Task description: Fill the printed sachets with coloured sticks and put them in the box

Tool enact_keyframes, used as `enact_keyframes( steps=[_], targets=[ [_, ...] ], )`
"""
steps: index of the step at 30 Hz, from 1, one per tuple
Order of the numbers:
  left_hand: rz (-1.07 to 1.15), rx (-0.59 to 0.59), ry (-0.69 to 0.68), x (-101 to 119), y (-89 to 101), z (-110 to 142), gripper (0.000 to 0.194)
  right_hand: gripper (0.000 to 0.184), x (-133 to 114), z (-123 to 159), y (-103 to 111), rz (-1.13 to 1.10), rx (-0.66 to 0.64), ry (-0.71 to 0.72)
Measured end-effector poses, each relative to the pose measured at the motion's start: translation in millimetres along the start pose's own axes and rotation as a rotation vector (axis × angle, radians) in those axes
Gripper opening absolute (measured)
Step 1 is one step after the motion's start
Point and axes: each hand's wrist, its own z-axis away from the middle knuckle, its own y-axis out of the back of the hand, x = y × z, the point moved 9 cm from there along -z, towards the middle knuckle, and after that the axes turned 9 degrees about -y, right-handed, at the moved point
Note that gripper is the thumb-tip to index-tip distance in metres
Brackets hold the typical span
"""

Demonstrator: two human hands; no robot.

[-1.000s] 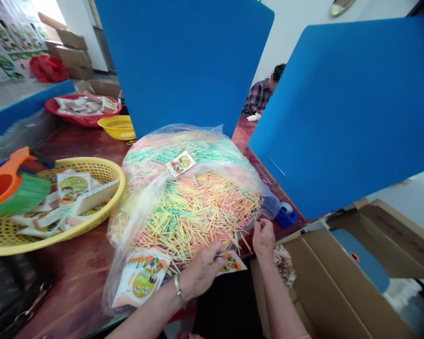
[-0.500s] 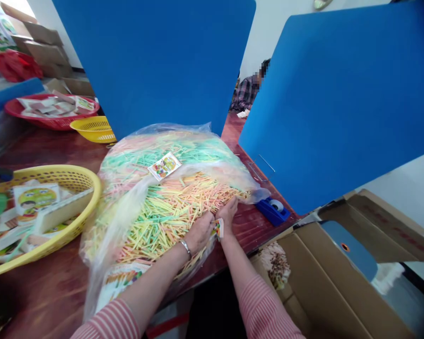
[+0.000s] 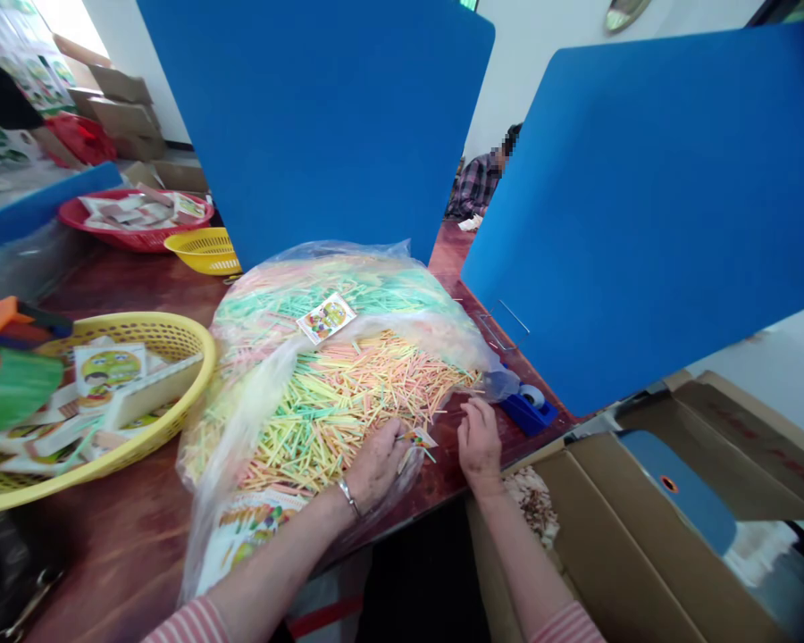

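Note:
In front of me a large clear plastic bag [image 3: 255, 402] lies spread open, full of thin pastel sticks [image 3: 348, 393] in yellow, pink and green. My left hand [image 3: 375, 469], with a bracelet at its wrist, rests at the near edge of the heap. Its fingers are closed on a small printed packet [image 3: 421, 438]. To the right, my right hand [image 3: 481, 445] is apart from the packet, over the table, with loosely bent fingers and nothing visible in them. A printed packet [image 3: 326, 319] lies on top of the bag, and a pile of printed packets [image 3: 251, 531] sits at its near left.
A yellow basket [image 3: 201, 375] of printed packets stands left, with an orange-and-green object [image 3: 13, 375] above it. Behind are a red basket [image 3: 140, 239] and a smaller yellow basket [image 3: 205, 252]. Blue panels [image 3: 322, 125] rise behind. Right are a blue tape dispenser [image 3: 532, 413] and cardboard box [image 3: 616, 536].
My right hand has come away from the left hand and moved right. The left hand keeps the packet near the sticks. The view has shifted slightly.

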Motion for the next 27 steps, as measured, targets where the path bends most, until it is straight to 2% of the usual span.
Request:
enact_keyframes(
  steps=[2, 4, 6, 8, 11, 14, 18, 22, 25, 27],
  targets=[
    [-0.007, -0.030, -0.023, 9, -1.7, 8, 0.013, 0.041, 5, -10, -2, 0.139, -0.056, 0.056],
    [-0.069, -0.127, -0.095, 23, -13.5, 14, 0.010, 0.046, 12, -21, -8, 0.259, -0.096, 0.097],
    [-0.230, -0.240, -0.172, 34, -30.2, 21, 0.009, 0.042, 12, -30, -12, 0.331, -0.111, 0.176],
    [-0.443, -0.304, -0.180, 36, -42.7, 25, 0.011, 0.034, 7, -38, -12, 0.354, -0.122, 0.263],
    [-0.682, -0.340, -0.134, 33, -51.4, 25, 0.016, 0.030, -7, -53, -1, 0.339, -0.117, 0.313],
    [-0.768, -0.326, -0.162, 37, -54.5, 20, 0.019, 0.027, -28, -73, 15, 0.271, -0.102, 0.310],
    [-0.743, -0.254, -0.199, 36, -49.2, 13, 0.024, 0.020, -41, -103, 30, 0.211, -0.094, 0.211],
    [-0.722, -0.227, -0.157, 18, -31.8, 6, 0.023, 0.020, -33, -124, 35, 0.199, -0.135, 0.103],
    [-0.703, -0.179, -0.097, 3, -11.3, 0, 0.022, 0.024, -31, -114, 37, 0.169, -0.187, 0.117],
    [-0.689, -0.152, -0.064, -4, -1.3, -3, 0.020, 0.034, -33, -90, 48, 0.161, -0.112, 0.130]
  ],
)
